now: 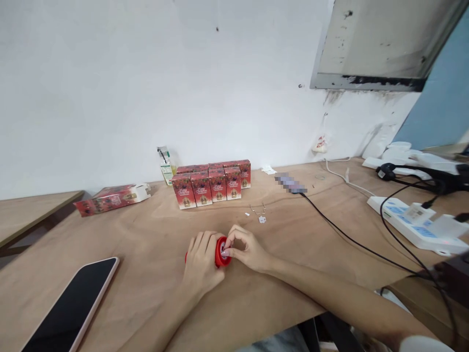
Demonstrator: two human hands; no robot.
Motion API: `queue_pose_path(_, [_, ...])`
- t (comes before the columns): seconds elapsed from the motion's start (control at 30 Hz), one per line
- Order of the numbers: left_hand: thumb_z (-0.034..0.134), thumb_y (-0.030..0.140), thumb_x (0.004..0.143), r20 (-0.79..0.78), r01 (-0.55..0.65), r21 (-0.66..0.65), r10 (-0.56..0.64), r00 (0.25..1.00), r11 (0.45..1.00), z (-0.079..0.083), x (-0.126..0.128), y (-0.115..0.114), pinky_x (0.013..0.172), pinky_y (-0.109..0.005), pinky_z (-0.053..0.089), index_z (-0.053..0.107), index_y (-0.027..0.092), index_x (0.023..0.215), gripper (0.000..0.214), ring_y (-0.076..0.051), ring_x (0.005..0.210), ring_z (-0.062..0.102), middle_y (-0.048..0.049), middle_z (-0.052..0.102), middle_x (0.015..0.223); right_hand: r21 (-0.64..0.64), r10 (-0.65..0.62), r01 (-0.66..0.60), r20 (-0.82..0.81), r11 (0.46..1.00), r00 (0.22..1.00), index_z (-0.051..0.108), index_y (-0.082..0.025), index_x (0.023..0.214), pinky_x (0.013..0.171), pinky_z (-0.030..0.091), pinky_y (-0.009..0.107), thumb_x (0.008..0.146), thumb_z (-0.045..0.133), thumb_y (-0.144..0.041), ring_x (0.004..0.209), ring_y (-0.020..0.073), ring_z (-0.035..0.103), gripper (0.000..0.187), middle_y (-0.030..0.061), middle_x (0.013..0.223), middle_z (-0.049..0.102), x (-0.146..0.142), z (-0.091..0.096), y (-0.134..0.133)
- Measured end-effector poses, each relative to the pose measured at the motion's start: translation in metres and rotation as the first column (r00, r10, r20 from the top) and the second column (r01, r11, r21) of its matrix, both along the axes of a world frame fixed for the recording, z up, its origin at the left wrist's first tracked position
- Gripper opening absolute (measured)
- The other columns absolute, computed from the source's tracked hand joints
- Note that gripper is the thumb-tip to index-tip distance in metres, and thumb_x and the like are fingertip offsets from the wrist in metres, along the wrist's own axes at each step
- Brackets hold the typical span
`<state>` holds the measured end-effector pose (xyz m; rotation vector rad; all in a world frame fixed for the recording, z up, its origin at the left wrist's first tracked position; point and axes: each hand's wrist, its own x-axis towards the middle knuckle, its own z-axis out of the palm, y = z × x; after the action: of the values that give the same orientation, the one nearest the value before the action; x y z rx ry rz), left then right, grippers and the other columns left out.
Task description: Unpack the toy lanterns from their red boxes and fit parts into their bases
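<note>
My left hand [202, 259] is wrapped around a small red round object [219, 261], which lies on its side at the table with its round end turned to the right. A red rim surrounds a pale inner face with something dark at its middle. My right hand [246, 248] has thumb and forefinger pinched together at that face. What sits between those fingertips is too small to make out. Just beyond the hands lie a thin bent wire [258, 211] and a small white cut-out piece [262, 220].
Several red printed boxes [201, 188] stand in rows near the wall. A flattened red box [113, 198] lies at left, a phone [71, 310] at front left. Toward the right are a cabled phone [290, 183] and a white power strip [417, 225]; a small bottle [166, 168] stands behind.
</note>
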<state>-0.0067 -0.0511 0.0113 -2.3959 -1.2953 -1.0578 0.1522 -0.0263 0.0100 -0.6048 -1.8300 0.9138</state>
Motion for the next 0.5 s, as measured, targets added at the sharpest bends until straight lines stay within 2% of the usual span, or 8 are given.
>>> queue_pose_path(0.13, [0.047, 0.011, 0.066, 0.002, -0.001, 0.000, 0.001, 1.000, 1.000, -0.001, -0.001, 0.000, 0.065, -0.033, 0.036, 0.051, 0.017, 0.091, 0.026, -0.023, 0.078, 0.050, -0.0071, 0.059, 0.086, 0.017, 0.021, -0.021, 0.040, 1.000, 0.999, 0.056, -0.018, 0.068, 0.074, 0.039, 0.029, 0.074, 0.066, -0.044, 0.075, 0.0135, 0.047, 0.028, -0.0004, 0.076, 0.048, 0.001, -0.001, 0.001])
queue_pose_path(0.3, [0.045, 0.010, 0.065, 0.017, -0.025, -0.008, 0.025, 1.000, 1.000, 0.001, -0.002, 0.002, 0.066, -0.033, 0.036, 0.052, 0.017, 0.091, 0.027, -0.023, 0.078, 0.050, -0.0074, 0.058, 0.085, -0.016, -0.058, 0.058, 0.012, 0.998, 0.998, 0.057, -0.019, 0.074, 0.074, 0.041, 0.029, 0.072, 0.067, -0.046, 0.076, 0.0133, 0.049, 0.028, -0.0002, 0.080, 0.048, -0.002, 0.002, -0.004])
queue_pose_path(0.5, [0.048, 0.019, 0.066, 0.004, -0.031, -0.020, 0.031, 1.000, 0.999, 0.002, -0.005, 0.002, 0.064, -0.033, 0.035, 0.052, 0.018, 0.090, 0.025, -0.023, 0.076, 0.049, -0.0077, 0.057, 0.085, -0.030, -0.109, 0.110, 0.028, 0.994, 0.994, 0.056, -0.021, 0.076, 0.071, 0.042, 0.029, 0.060, 0.077, -0.045, 0.076, 0.0145, 0.050, 0.036, -0.0001, 0.081, 0.050, -0.007, 0.003, -0.010])
